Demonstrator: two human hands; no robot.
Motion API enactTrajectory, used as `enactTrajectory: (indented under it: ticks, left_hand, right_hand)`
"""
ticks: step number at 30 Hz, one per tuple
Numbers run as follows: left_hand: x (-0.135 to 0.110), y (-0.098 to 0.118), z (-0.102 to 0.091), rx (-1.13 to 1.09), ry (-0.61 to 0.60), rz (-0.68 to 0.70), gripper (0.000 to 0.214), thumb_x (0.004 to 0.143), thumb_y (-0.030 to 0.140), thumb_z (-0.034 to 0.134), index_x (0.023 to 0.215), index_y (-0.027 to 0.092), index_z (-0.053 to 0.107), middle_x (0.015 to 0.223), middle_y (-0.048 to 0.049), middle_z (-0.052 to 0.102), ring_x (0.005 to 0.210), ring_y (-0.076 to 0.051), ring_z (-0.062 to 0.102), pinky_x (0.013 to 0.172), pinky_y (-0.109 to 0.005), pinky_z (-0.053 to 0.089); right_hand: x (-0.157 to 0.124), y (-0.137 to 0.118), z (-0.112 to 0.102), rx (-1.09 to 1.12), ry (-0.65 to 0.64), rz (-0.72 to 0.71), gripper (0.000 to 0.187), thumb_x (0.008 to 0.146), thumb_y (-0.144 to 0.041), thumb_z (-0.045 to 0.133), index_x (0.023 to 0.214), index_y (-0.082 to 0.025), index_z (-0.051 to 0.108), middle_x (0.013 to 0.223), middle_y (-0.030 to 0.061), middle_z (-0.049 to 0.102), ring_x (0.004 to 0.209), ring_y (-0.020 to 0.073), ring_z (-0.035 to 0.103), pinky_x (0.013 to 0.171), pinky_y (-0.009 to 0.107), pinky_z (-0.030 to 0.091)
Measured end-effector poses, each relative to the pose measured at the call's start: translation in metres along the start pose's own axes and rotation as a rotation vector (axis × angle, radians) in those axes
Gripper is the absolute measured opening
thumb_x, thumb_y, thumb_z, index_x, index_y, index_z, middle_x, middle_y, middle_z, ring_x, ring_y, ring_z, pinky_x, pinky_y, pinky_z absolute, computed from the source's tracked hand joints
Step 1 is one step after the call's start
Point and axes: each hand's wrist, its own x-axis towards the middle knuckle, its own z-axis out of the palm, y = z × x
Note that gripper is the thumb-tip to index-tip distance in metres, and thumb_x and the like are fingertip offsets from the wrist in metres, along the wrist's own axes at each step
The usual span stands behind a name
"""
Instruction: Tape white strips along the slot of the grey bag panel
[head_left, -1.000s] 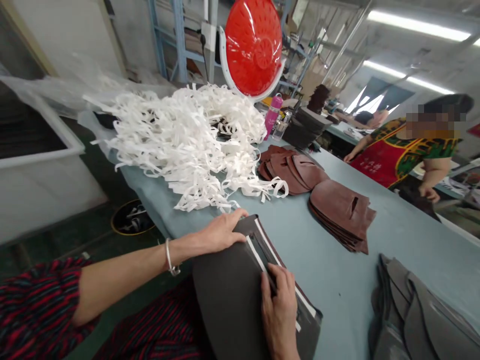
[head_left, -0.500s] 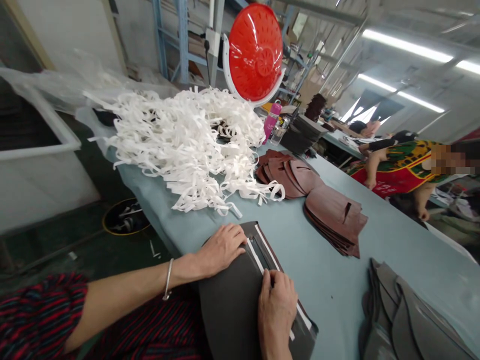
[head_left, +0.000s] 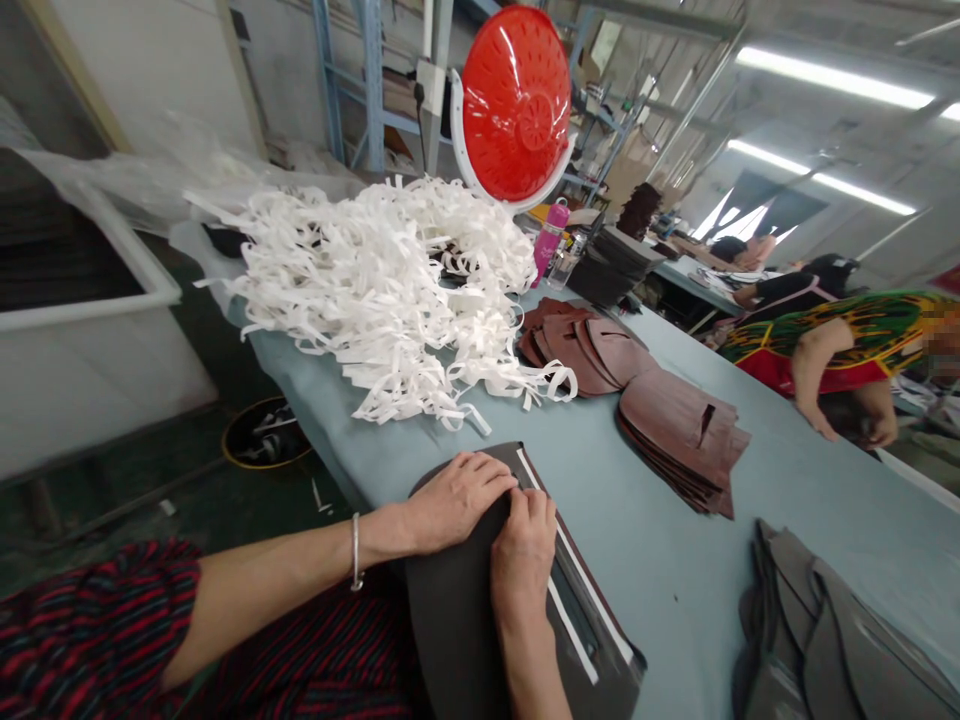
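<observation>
A dark grey leather piece [head_left: 457,620] lies on the near edge of the blue table [head_left: 675,560], with two white tape strips [head_left: 574,600] along its slit. My left hand [head_left: 457,495] rests flat on the piece's upper left part, fingers stretched toward the slit. My right hand [head_left: 523,555] sits just beside it, fingers bent down and pressing on the near white strip at its top end. The two hands almost touch.
A big heap of white strips [head_left: 382,290] lies behind the hands. Brown leather stacks [head_left: 679,425] sit to the right, grey pieces [head_left: 817,640] at the near right. A red fan [head_left: 517,100] and pink bottle [head_left: 547,235] stand behind. A person [head_left: 840,345] leans over the far side.
My right hand has slid up along the white strip toward the top of the slit, ending next to my left hand. The person across has bent lower.
</observation>
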Motion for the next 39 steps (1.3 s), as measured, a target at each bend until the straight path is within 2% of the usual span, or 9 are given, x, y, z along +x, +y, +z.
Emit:
enactTrajectory:
  ticks: [3,7,11,16,22,27,32,35,39]
  left_hand:
    - [0.0,-0.002,0.002,-0.006,0.016,-0.008,0.032,0.089,0.012,0.047,0.119,0.019,0.054,0.121,-0.0062,0.056,0.116,-0.019,0.047,0.099,-0.035,0.038]
    - [0.0,-0.004,0.005,-0.016,0.038,0.009,0.032,0.09,0.01,0.044,0.119,0.018,0.055,0.12,-0.0067,0.057,0.115,-0.019,0.047,0.099,-0.035,0.039]
    - [-0.001,-0.005,0.007,-0.037,0.041,0.035,0.032,0.091,0.011,0.042,0.119,0.017,0.055,0.12,-0.007,0.057,0.114,-0.02,0.048,0.1,-0.036,0.04]
    - [0.0,-0.005,0.007,-0.038,0.038,0.04,0.032,0.089,0.009,0.044,0.119,0.015,0.055,0.12,-0.0073,0.057,0.113,-0.02,0.047,0.102,-0.035,0.039]
    - [-0.002,-0.007,0.009,-0.016,0.036,0.05,0.029,0.088,0.011,0.048,0.114,0.019,0.056,0.118,-0.0061,0.057,0.113,-0.021,0.049,0.1,-0.037,0.04]
    - [0.001,-0.005,0.011,0.059,0.057,0.152,0.021,0.092,0.013,0.045,0.109,0.018,0.057,0.124,-0.0071,0.055,0.116,-0.021,0.049,0.098,-0.037,0.041]
    - [0.003,-0.002,0.013,0.105,0.037,0.213,0.019,0.094,0.015,0.043,0.107,0.016,0.057,0.104,-0.007,0.063,0.11,-0.019,0.054,0.094,-0.035,0.043]
    - [0.001,-0.003,0.013,0.105,0.044,0.219,0.021,0.095,0.014,0.042,0.109,0.016,0.057,0.108,-0.0075,0.063,0.112,-0.019,0.054,0.095,-0.035,0.042]
    - [-0.001,-0.006,0.013,0.056,0.036,0.229,0.023,0.095,0.014,0.041,0.111,0.017,0.057,0.113,-0.006,0.062,0.114,-0.018,0.053,0.098,-0.035,0.042]
  right_hand:
    - [-0.005,0.001,-0.005,-0.038,-0.021,-0.016,0.034,0.084,-0.003,0.032,0.097,-0.018,0.06,0.09,0.0094,0.057,0.087,0.0259,0.047,0.076,0.04,0.043]
    - [-0.026,0.013,-0.015,-0.079,-0.05,-0.031,0.032,0.087,-0.005,0.034,0.1,-0.018,0.06,0.093,0.0103,0.057,0.087,0.0266,0.048,0.078,0.041,0.043]
    - [-0.045,0.025,-0.022,-0.039,-0.014,0.011,0.024,0.091,-0.012,0.037,0.099,-0.018,0.059,0.092,0.009,0.056,0.087,0.0247,0.05,0.08,0.039,0.043]
    - [-0.03,0.024,-0.013,-0.042,-0.026,0.073,0.021,0.093,-0.019,0.04,0.095,-0.015,0.06,0.085,0.0087,0.057,0.083,0.0244,0.052,0.073,0.037,0.042]
    - [-0.018,0.021,0.003,-0.057,0.001,0.082,0.021,0.087,-0.011,0.042,0.093,-0.016,0.061,0.087,0.0087,0.058,0.082,0.0251,0.052,0.07,0.035,0.041]
    - [-0.017,0.004,-0.003,-0.171,-0.01,0.074,0.022,0.084,-0.003,0.042,0.089,-0.013,0.061,0.086,0.0104,0.056,0.083,0.0266,0.049,0.074,0.038,0.041]
    - [-0.015,-0.007,-0.014,-0.325,-0.086,0.002,0.024,0.085,-0.002,0.04,0.088,-0.013,0.061,0.083,0.011,0.055,0.08,0.0281,0.047,0.071,0.039,0.04]
    - [-0.033,0.004,-0.022,-0.321,-0.101,-0.061,0.025,0.085,-0.003,0.039,0.093,-0.012,0.061,0.085,0.0118,0.055,0.081,0.0283,0.047,0.07,0.039,0.04]
    - [-0.083,0.034,-0.04,-0.262,-0.06,-0.103,0.03,0.086,-0.003,0.036,0.106,-0.012,0.058,0.096,0.0141,0.056,0.088,0.0292,0.049,0.078,0.042,0.04]
